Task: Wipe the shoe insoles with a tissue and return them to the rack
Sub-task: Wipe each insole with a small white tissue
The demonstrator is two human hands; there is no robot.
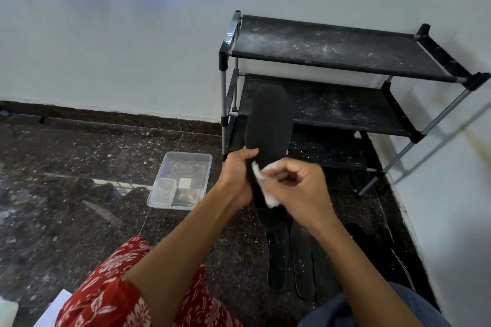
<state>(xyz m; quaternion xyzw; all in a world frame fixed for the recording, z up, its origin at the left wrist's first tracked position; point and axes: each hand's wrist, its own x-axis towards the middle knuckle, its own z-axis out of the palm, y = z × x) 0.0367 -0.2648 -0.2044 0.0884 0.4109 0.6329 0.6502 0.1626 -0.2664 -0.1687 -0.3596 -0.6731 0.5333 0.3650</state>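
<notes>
My left hand grips a black insole by its left edge, holding it up in front of the black shoe rack. Against the insole's lower half my right hand pinches a crumpled white tissue. Several more black insoles lie side by side on the dark floor below my hands. The rack's top and middle shelves are dusty and bare.
A clear plastic box with a smaller container inside sits on the floor to the left of the rack. White walls stand behind and to the right of the rack. My red patterned clothing fills the lower left. White paper lies at the bottom left corner.
</notes>
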